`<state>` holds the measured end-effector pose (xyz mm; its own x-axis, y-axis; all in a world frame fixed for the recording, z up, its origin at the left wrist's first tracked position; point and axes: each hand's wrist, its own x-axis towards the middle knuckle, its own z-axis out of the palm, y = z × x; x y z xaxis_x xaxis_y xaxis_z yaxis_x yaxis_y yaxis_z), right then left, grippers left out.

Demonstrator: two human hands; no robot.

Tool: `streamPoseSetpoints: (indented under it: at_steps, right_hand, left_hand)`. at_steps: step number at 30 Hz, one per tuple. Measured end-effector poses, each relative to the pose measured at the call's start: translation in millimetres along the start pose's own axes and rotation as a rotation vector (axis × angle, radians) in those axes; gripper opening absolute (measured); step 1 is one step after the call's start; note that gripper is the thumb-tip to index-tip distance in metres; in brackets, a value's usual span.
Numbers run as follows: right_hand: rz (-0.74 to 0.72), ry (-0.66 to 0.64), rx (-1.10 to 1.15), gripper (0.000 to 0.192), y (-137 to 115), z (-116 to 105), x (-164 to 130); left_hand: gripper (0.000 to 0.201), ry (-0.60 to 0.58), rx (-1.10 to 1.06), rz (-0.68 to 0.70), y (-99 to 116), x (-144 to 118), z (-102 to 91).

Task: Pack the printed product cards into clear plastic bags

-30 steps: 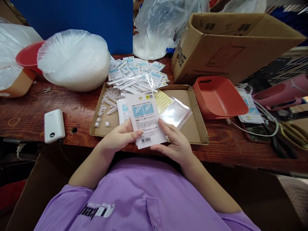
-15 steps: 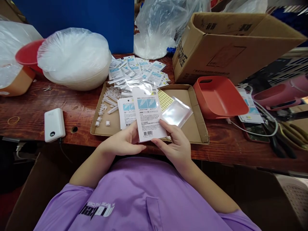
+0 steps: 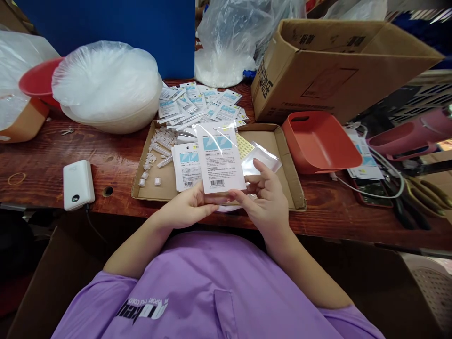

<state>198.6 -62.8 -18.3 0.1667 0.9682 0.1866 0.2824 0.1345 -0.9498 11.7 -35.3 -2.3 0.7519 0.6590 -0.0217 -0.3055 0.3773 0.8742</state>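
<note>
My left hand point(image 3: 190, 207) and my right hand point(image 3: 267, 202) grip the lower end of a clear plastic bag, one at each side. A printed card point(image 3: 221, 162) with blue pictures and a barcode stands inside it, tilted up toward me. Behind my hands is a shallow cardboard tray point(image 3: 299, 200). In its left part lie small clear plastic pieces point(image 3: 162, 141) and a stack of similar cards point(image 3: 185, 169). A yellow sticker sheet point(image 3: 244, 146) and clear flat bags point(image 3: 270, 157) lie to the right, partly hidden by the held card.
Filled packets point(image 3: 203, 101) are heaped behind the tray. At left stand a plastic-covered bowl point(image 3: 109, 89) and a white power bank point(image 3: 79, 184). To the right are an orange-red bin point(image 3: 321, 146), a large cardboard box point(image 3: 328, 70) and scissors point(image 3: 423, 195) beside a cable.
The card has shifted upward relative to my hands, and clear plastic now shows below its lower edge. My right hand has moved slightly up and right, its fingers more spread.
</note>
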Motion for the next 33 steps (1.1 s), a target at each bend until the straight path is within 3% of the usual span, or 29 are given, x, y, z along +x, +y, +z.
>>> streamPoseSetpoints:
  at_steps: [5, 8, 10, 12, 14, 17, 21, 23, 26, 33]
  right_hand:
    - [-0.154, -0.174, -0.116, 0.054, 2, -2, 10]
    - [-0.222, -0.144, -0.172, 0.047, 2, 5, 30]
    - [-0.204, -0.138, -0.194, 0.049, -1, 16, 59]
    - [-0.173, -0.158, -0.190, 0.051, -5, 30, 98]
    - [-0.133, -0.233, -0.180, 0.061, -10, 43, 135]
    - [0.000, -0.255, -0.390, 0.068, -19, 56, 164]
    - [0.135, -0.437, -0.743, 0.042, -18, 60, 140]
    - [0.176, -0.538, -0.795, 0.042, -10, 61, 120]
    - [0.232, -0.576, -0.675, 0.048, 6, 66, 101]
    - [0.247, -0.495, -0.499, 0.028, 25, 64, 102]
  left_hand:
    - [0.055, 0.054, 0.020, 0.041, 0, 1, -6.5]
    - [0.060, 0.110, 0.086, 0.037, 2, 1, -14.1]
    - [0.066, 0.247, 0.219, 0.019, 5, 1, -23.0]
    - [0.070, 0.461, 0.483, 0.016, 7, 1, -34.3]
    - [0.067, 0.668, 0.889, -0.003, 10, 1, -45.2]
    - [0.062, 0.815, 1.447, -0.151, 13, -1, -54.8]
    - [0.074, 0.676, 1.637, -0.343, 7, -4, -56.7]
    - [0.079, 0.601, 1.655, -0.379, 3, -5, -57.0]
    - [0.081, 0.570, 1.684, -0.407, -1, -3, -57.7]
    - [0.082, 0.578, 1.733, -0.409, -5, 2, -54.5]
